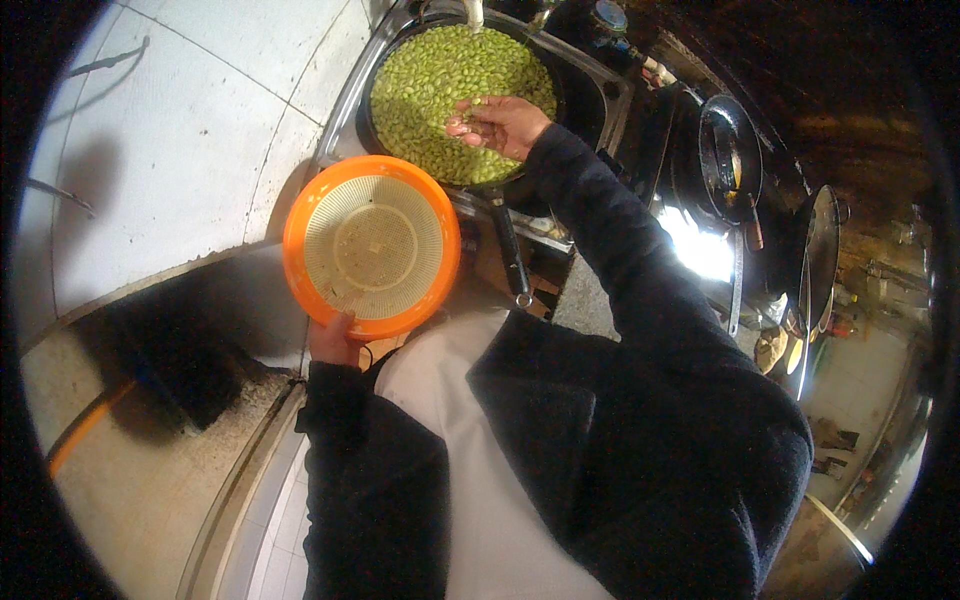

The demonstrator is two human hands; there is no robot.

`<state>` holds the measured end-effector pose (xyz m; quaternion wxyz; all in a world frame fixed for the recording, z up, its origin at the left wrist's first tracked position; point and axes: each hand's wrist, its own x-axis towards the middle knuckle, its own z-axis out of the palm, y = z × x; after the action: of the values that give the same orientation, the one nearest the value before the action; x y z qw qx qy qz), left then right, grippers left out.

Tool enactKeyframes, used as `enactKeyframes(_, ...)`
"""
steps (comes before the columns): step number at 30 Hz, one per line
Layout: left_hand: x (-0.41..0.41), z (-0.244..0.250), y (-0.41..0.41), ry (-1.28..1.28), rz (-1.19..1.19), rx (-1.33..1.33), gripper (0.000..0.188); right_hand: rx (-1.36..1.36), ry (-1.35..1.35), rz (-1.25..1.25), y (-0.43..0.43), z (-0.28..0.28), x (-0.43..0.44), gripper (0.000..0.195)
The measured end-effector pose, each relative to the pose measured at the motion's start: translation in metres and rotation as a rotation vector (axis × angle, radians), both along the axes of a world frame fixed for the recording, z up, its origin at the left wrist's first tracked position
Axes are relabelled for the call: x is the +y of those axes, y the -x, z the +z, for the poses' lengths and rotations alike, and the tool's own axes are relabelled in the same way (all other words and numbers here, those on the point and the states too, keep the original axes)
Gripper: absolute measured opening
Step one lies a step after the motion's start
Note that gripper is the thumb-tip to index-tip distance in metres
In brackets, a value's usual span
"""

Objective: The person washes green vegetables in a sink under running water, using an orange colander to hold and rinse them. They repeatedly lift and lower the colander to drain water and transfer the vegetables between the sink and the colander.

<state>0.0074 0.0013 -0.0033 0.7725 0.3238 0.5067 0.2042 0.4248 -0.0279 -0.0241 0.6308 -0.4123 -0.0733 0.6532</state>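
Note:
Held by its rim in my left hand (335, 341) is a round plastic colander with a bright orange outer ring (296, 247) and a cream perforated basket (375, 244). The colander tilts towards me, and only small crumbs show inside. Ahead of it, a wide dark frying pan (501, 217) sits on a steel gas stove. Shelled green beans (442, 75) fill the pan in a thick layer. Just over the beans, at the pan's near right, hovers my right hand (499, 127) with its fingers partly curled. Green bits show at its fingertips; whether it grips any is unclear.
The pan's black handle (511, 255) juts towards me past the stove's front edge. White wall tiles (210, 112) rise at the left. A pale faucet-like spout (474, 15) reaches over the pan's far rim. Several pans, including a dark one (731, 157), stand at the right.

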Motion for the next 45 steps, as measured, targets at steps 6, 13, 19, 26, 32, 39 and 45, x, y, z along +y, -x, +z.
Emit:
enactKeyframes(6, -0.002, -0.01, 0.002, -0.025, 0.052, -0.051, 0.048, -0.107, 0.025, 0.009, -0.002, 0.0, -0.002, 0.017)
enactKeyframes(13, -0.005, -0.007, -0.002, -0.025, 0.048, -0.041, 0.048, -0.646, 0.278, 0.0, 0.0, -0.001, -0.001, 0.02)
enactKeyframes(19, -0.007, 0.001, -0.005, -0.022, 0.022, -0.052, 0.048, -1.375, 0.315, 0.216, -0.01, -0.01, -0.006, 0.03)
enactKeyframes(26, -0.008, -0.001, -0.004, -0.028, 0.033, -0.04, 0.049, -1.291, 0.302, 0.299, -0.024, -0.006, -0.009, 0.041)
enactKeyframes(32, -0.008, -0.008, 0.0, -0.026, 0.043, -0.061, 0.049, -0.908, 0.408, 0.012, -0.038, -0.007, -0.016, 0.041)
enactKeyframes(39, -0.005, 0.01, -0.008, -0.002, 0.009, -0.004, 0.051, -0.727, 0.363, -0.236, -0.045, -0.011, -0.02, 0.017)
enactKeyframes(45, 0.001, -0.022, 0.018, -0.019, -0.038, 0.006, 0.054, -0.335, 0.165, -0.206, -0.048, -0.02, -0.014, 0.012)
